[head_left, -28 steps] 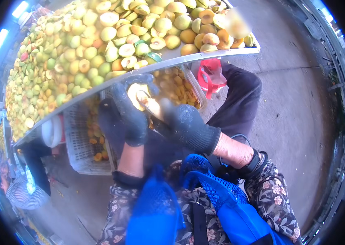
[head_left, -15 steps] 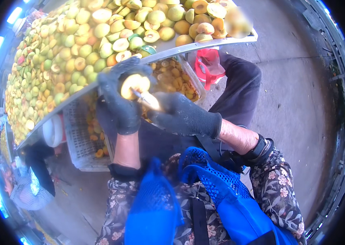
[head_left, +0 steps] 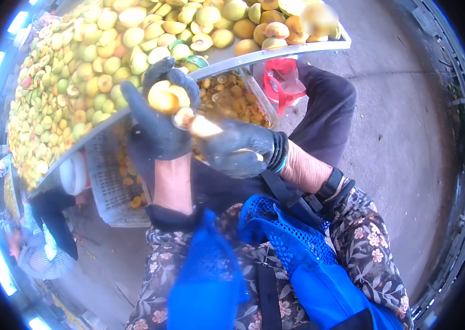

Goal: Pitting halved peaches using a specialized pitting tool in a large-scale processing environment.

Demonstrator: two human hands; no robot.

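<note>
My left hand (head_left: pixel 158 124), in a dark work glove, cradles a halved yellow fruit (head_left: pixel 167 98), peach- or apricot-like, against its fingers, thumb spread away. My right hand (head_left: pixel 238 149), gloved too, is closed around a small hand tool with a pale handle (head_left: pixel 206 127). At the tool's tip, just below the fruit, is a round pale-brown piece (head_left: pixel 183 117) that looks like a pit; whether it still touches the fruit I cannot tell. Both hands are over my lap, at the near edge of a metal-rimmed table (head_left: pixel 276 53) heaped with halved fruit (head_left: pixel 106 60).
Under the table stand a white plastic crate (head_left: pixel 103 187) and another crate of cut fruit (head_left: pixel 224 104). A red and clear bag (head_left: pixel 283 82) lies by my knee. At left are a white bucket (head_left: pixel 73 175) and another person in a pale hat (head_left: pixel 42 258).
The tool has drawn out of the fruit's middle toward the right and down, with the round piece now at its tip. My left hand has opened its thumb outward and tilted the fruit.
</note>
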